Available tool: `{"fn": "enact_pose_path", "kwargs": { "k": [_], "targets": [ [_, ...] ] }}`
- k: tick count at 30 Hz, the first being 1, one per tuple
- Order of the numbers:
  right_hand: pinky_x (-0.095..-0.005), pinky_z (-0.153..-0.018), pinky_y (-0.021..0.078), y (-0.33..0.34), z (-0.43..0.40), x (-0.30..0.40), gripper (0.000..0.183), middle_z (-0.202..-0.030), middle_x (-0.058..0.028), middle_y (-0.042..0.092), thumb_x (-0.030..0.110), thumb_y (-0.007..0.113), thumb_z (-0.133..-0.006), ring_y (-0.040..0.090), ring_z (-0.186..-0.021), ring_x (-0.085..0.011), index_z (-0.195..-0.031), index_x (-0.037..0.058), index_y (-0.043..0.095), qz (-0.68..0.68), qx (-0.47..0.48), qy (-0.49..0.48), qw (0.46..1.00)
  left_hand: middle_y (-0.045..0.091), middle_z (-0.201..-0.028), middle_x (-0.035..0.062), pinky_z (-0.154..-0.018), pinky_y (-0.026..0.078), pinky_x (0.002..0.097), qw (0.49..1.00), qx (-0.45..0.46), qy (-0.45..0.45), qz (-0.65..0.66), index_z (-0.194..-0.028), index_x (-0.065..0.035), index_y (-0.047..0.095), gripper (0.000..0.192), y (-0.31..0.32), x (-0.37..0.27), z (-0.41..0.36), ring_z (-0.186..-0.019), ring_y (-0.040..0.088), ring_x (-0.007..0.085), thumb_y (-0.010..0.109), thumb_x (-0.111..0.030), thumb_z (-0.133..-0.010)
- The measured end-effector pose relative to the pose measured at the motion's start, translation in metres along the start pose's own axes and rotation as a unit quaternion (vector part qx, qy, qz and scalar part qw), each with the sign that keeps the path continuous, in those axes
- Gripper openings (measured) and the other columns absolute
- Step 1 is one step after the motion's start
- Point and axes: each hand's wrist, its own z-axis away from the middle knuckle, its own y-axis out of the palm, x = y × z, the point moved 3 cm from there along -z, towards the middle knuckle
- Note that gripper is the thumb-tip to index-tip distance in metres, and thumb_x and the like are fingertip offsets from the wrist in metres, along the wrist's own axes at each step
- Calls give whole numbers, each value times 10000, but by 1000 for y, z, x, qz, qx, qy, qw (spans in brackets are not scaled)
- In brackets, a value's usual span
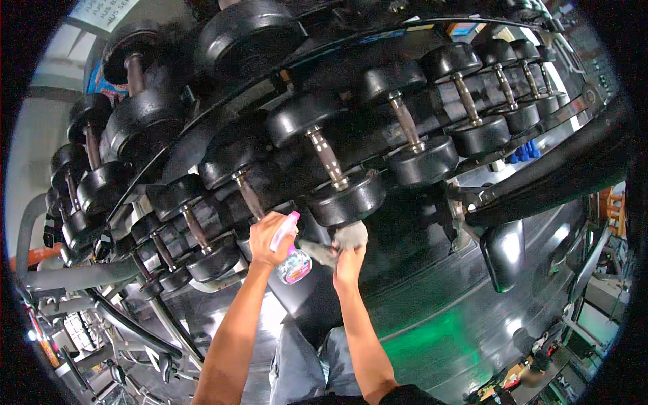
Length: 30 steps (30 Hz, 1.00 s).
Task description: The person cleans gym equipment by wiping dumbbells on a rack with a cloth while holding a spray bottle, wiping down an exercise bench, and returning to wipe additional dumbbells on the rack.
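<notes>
My left hand (267, 237) grips a clear spray bottle (295, 267) by its neck; its trigger head is pink and white, and a colourful label wraps the body. In my right hand (348, 268) is a bunched grey cloth (351, 236), part of which hangs toward the bottle. The cloth is close below the front head of a black dumbbell (346, 198) with a metal handle; whether they touch I cannot tell. Just beyond my left hand, another dumbbell handle (248, 193) points toward me, its near head mostly hidden by the hand.
A two-tier rack (349, 40) carries several black dumbbells across the view. To the right a black padded bench part (504, 255) juts out over the dark floor (430, 288). Grey machine tubing (86, 276) stands at the left. Blue dumbbells (525, 152) lie beyond the rack.
</notes>
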Motion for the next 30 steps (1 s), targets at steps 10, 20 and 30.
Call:
{"fn": "enact_pose_path", "kwargs": {
  "k": [10,20,30],
  "targets": [
    [-322,-899,458,95,34,147,354,-1117,-156,622,63,594,-906,620,-989,-244,-1224,-60,498,292,82,-322,897,635,-739,96,-640,501,416,997,31,-38,-56,-762,-84,622,151,-9,13,11,-742,614,309,608,-221,-700],
    [-470,-745,468,122,-39,116,351,-1055,-178,565,158,634,-842,584,-936,-403,-1125,-8,511,561,-117,-445,689,654,-744,91,-634,496,394,998,38,-47,-1,-804,-76,649,207,-11,3,2,-715,617,299,572,-259,-746],
    [-481,-793,453,113,-46,116,326,-1067,-222,528,94,599,-854,539,-978,-446,-1115,-48,466,521,-183,-470,688,637,-696,133,-624,462,437,967,-20,-221,128,-730,-83,623,239,-5,12,-41,-665,627,352,559,-300,-805]
  ]
}}
